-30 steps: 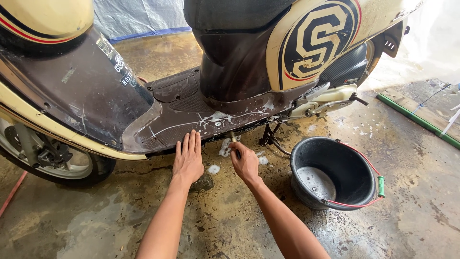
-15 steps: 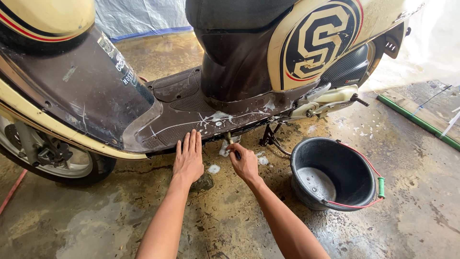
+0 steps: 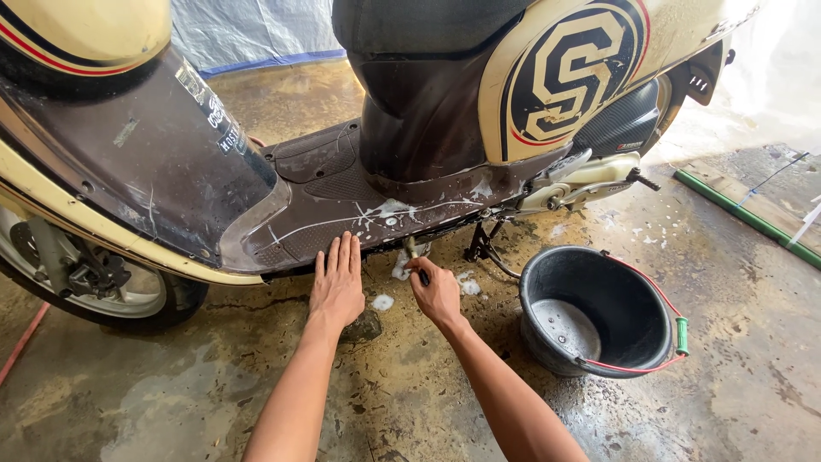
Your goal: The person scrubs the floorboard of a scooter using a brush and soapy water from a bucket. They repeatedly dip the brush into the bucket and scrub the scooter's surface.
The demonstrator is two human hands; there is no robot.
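Note:
A cream and brown scooter [image 3: 410, 137] stands on wet concrete, its brown footboard [image 3: 342, 214] streaked with soap foam. My left hand [image 3: 338, 282] lies flat with fingers together against the lower edge of the footboard. My right hand [image 3: 434, 291] is shut on a small brush [image 3: 414, 255], whose handle pokes up under the footboard's edge beside a patch of white foam [image 3: 400, 265]. The brush head is hidden beneath the scooter.
A black bucket [image 3: 599, 312] with a red wire handle and green grip holds soapy water at the right. The front wheel [image 3: 77, 282] sits at the left. The kickstand [image 3: 483, 248] hangs between my right hand and the bucket. A green-edged board [image 3: 744, 214] lies far right.
Both hands stay in nearly the same place. My right hand has shifted slightly with the brush under the footboard edge.

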